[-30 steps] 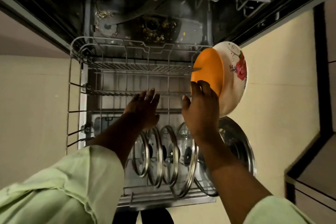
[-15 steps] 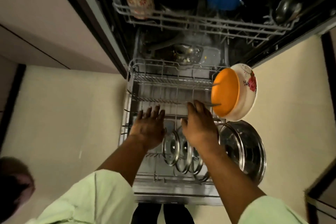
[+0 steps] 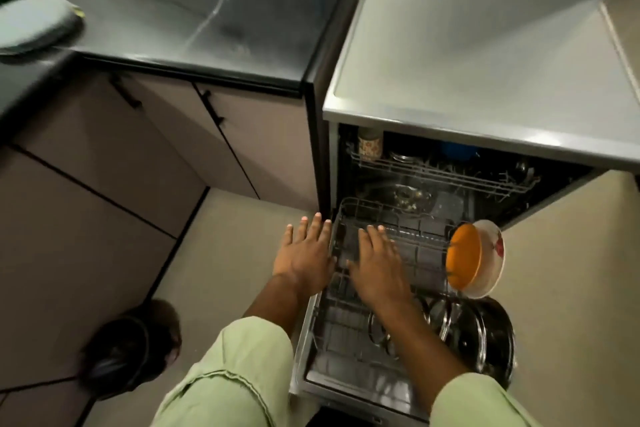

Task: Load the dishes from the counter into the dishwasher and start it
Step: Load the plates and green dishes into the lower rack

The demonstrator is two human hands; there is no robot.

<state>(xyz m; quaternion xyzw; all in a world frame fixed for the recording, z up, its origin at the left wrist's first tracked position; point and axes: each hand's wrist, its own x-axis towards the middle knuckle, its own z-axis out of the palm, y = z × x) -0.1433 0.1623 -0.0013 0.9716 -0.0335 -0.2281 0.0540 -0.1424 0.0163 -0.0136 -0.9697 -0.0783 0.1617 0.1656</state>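
Both arms reached forward and down out of pale green sleeves (image 3: 242, 374), palms turned down. The left hand (image 3: 304, 255) was flat, fingers straight and slightly spread, holding nothing. It was just outside the left rim of the pulled-out lower rack (image 3: 349, 206); whether it touched the wire could not be told. Just right of it, the right hand (image 3: 378, 265) was also flat and empty, fingers straight, over the rack's wires.

Right of that hand an orange plate (image 3: 463, 256) stood on edge, a flowered dish (image 3: 493, 253) close behind it. Below its wrist, glass lids (image 3: 377, 331) stood beside a big steel lid (image 3: 491, 343). Beyond the fingertips sat the upper rack (image 3: 440, 175) inside the dishwasher (image 3: 485, 62). Far to the left of the left hand, a grey plate (image 3: 34, 26) lay on the dark worktop (image 3: 207, 10).
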